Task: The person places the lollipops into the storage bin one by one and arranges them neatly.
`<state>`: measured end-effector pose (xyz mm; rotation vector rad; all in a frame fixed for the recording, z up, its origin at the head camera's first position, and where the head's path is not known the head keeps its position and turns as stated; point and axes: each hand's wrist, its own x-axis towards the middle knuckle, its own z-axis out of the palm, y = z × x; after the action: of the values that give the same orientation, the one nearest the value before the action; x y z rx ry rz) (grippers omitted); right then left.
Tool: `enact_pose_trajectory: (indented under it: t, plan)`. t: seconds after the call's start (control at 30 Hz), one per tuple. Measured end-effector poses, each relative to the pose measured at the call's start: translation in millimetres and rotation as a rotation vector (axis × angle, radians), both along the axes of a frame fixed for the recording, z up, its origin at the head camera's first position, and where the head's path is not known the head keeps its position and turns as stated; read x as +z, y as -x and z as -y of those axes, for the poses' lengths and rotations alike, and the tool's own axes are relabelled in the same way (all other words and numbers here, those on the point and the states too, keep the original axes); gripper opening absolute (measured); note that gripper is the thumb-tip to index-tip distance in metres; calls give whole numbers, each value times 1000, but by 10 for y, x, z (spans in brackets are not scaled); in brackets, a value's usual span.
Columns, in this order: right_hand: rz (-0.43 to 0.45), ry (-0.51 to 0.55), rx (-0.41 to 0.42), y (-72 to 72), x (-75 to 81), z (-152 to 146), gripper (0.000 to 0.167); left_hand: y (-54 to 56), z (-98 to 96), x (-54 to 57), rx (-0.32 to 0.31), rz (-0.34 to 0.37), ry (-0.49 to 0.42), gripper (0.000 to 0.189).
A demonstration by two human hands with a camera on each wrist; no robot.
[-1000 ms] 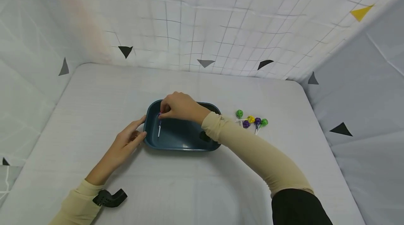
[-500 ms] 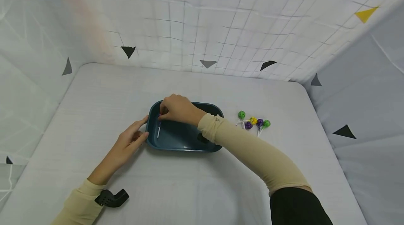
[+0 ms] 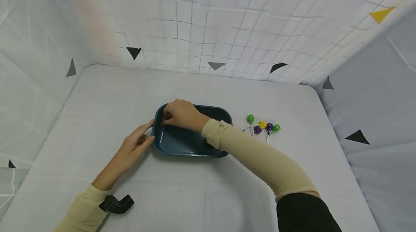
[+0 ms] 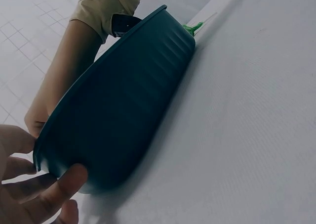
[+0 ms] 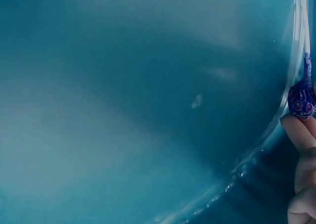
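A dark teal tray stands on the white-covered table. Inside its left end, my right hand pinches a purple-wrapped lollipop by the head. The lollipop's white stick points toward the tray's near side, and most of the head is hidden by the fingers in the head view. My left hand rests its fingertips against the outside of the tray's left end, fingers spread along the rim and wall.
Right of the tray lies a loose cluster of lollipops: a green one, a yellow one, a purple one and others with crossing sticks. White fabric walls enclose the table at the back and sides.
My right hand has shifted slightly toward the near side of the tray, still holding the lollipop. The left hand stays at the tray's end; the whole view has drifted slightly.
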<state>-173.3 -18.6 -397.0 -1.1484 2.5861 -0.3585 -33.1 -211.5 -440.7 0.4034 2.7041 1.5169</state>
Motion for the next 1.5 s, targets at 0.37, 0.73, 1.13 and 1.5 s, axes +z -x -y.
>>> enact_pose_trajectory:
  t: [0.37, 0.73, 1.13, 1.5]
  plan:
    - [-14, -7, 3, -28, -32, 31, 26, -28, -28, 53, 3, 2, -16, 57]
    - [-16, -3, 5, -35, -18, 10, 27, -5, -8, 2, 8, 2, 0, 57]
    - [-19, 20, 28, -40, -46, -4, 25, -3, -12, -9, 8, 5, 4, 57]
    - [-22, 19, 27, -38, -53, 4, 24, -9, -8, -8, 9, 0, 7, 57]
